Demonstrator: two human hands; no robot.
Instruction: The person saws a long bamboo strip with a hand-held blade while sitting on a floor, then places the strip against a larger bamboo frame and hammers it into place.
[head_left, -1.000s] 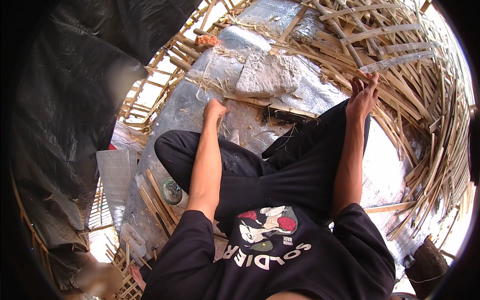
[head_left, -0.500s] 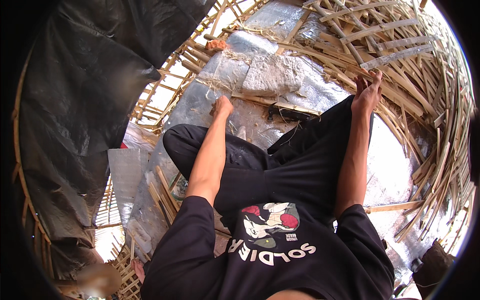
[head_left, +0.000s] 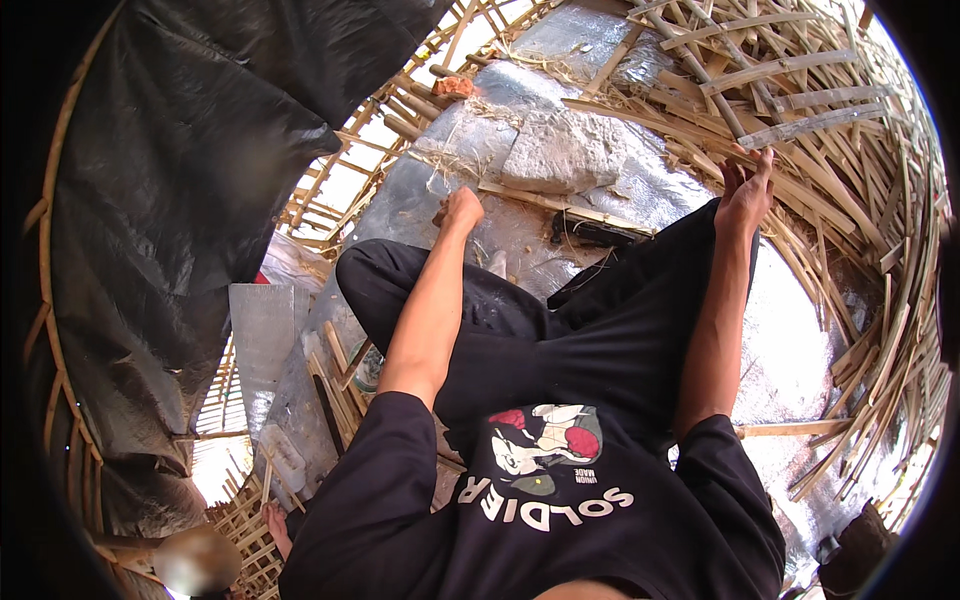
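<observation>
My left hand [head_left: 461, 211] is closed in a fist beyond my left knee, above the silvery floor sheet [head_left: 405, 215]. Whatever its fingers may hold is hidden. To its right lies a thin split bamboo strip [head_left: 535, 199], in front of a rough grey stone block [head_left: 563, 152]. My right hand [head_left: 744, 197] hovers past my right knee with its fingers apart, and nothing shows in it. Close by that hand is the lower edge of a woven lattice of flat bamboo strips [head_left: 790, 70]. A dark tool-like object [head_left: 598, 230] rests on the floor between my hands.
Loose bamboo strips [head_left: 880, 260] heap along the right side. A black plastic sheet [head_left: 190, 170] hangs on the left beside a bamboo slat wall [head_left: 385, 125]. An orange brick piece [head_left: 455, 88] lies far off. Another person's foot or hand [head_left: 276, 526] shows at lower left.
The whole view has shifted slightly to the right. My left hand stays closed and my right hand stays spread, both in nearly the same places.
</observation>
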